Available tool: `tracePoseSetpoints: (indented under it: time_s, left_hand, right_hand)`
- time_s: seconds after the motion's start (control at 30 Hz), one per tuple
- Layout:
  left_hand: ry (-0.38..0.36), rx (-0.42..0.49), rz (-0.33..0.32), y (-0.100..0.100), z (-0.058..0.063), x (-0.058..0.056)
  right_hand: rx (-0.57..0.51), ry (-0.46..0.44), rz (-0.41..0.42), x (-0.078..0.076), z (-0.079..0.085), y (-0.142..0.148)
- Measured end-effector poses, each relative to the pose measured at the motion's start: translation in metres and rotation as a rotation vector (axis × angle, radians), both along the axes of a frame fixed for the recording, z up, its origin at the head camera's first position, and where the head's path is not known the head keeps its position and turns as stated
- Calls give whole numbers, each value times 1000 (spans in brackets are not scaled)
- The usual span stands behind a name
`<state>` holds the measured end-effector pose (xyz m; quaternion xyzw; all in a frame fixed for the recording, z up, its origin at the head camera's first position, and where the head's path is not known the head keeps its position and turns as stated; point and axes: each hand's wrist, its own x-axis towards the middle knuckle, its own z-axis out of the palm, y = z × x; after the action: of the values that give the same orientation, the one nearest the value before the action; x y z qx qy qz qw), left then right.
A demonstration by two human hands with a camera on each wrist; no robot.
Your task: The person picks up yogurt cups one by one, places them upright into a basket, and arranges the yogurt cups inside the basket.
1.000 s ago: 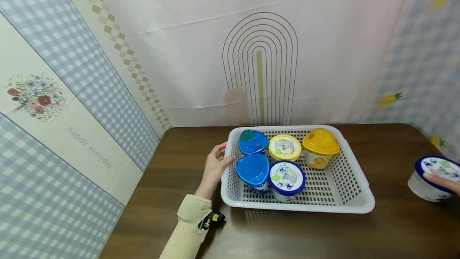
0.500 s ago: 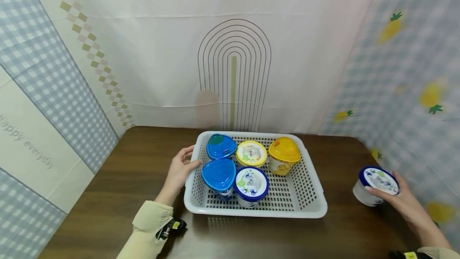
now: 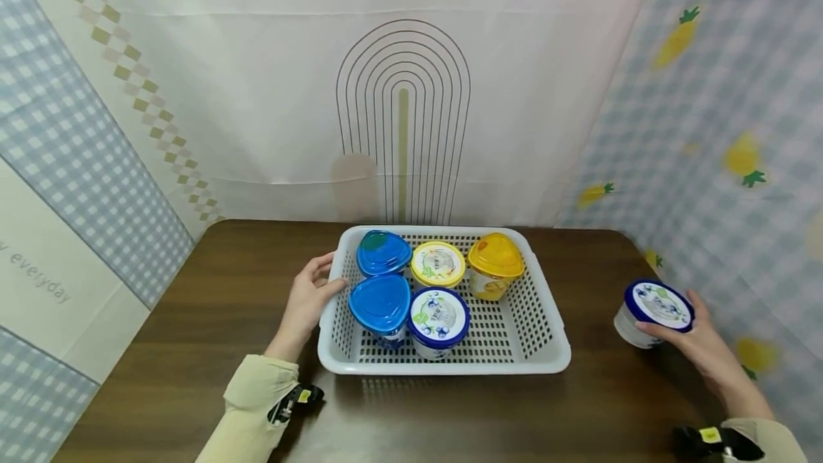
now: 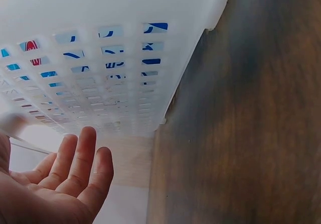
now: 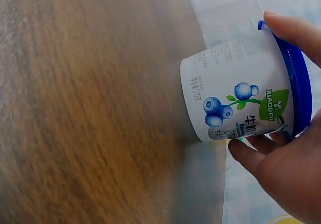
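On the right, my right hand (image 3: 703, 349) grips a white blueberry tub (image 3: 654, 313) with a dark blue lid, thumb and fingers around the lid's edge. The right wrist view shows printed blueberries on this tub (image 5: 235, 93), its base right at the table surface. My left hand (image 3: 305, 304) holds the left rim of a white plastic basket (image 3: 450, 369), with the thumb hooked over the rim. From the left wrist, several fingers (image 4: 80, 169) show outside the basket's slotted wall (image 4: 90, 13). Inside stand two blue-lidded cups (image 3: 381, 304), a yellow-lidded tub (image 3: 439, 264), a yellow cup (image 3: 496, 266) and another blueberry tub (image 3: 439, 316).
The basket stands on a dark brown wooden table (image 3: 450, 420). Behind it hangs a pale cloth (image 3: 276, 91) with a printed arch. Blue checked cloth (image 3: 739, 234) with pineapples borders the table on the right. Each wrist carries a black strap (image 3: 292, 402).
The view has swung to the right, bringing the whole right hand and its tub into the picture. Both hands keep their holds, and the basket's contents look the same.
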<state>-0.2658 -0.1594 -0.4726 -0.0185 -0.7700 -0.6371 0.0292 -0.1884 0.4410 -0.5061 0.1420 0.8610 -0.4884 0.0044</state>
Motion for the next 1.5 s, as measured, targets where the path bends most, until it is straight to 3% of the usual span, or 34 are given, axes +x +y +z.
tracePoseSetpoints:
  time_s: [0.13, 0.37, 0.67, 0.8, 0.87, 1.1, 1.23, 1.33, 1.5]
  left_hand:
    - [8, 10, 15, 3, -1, -2]
    - [23, 40, 19, 5, -2, -3]
    - [35, 83, 15, 2, -3, -2]
    - [40, 85, 22, 2, -5, -3]
    - [42, 77, 32, 2, -5, -3]
    - [26, 84, 21, 2, 3, -2]
    - [22, 90, 22, 2, 2, -2]
    - [42, 91, 42, 1, -5, -5]
    - [60, 79, 52, 2, -6, -5]
  right_hand:
    - [-16, 1, -7, -3, -1, 6]
    - [-19, 86, -92, -6, -14, 6]
    - [0, 200, -53, -7, -34, 8]
    - [22, 182, -92, -9, -38, 9]
    - [20, 177, -100, -10, -39, 7]
    - [-18, 299, -52, -14, -32, 2]
    - [-7, 271, -53, -15, -30, -1]
    - [-7, 253, -63, -14, -28, -3]
    - [-19, 267, -81, -10, -20, -7]
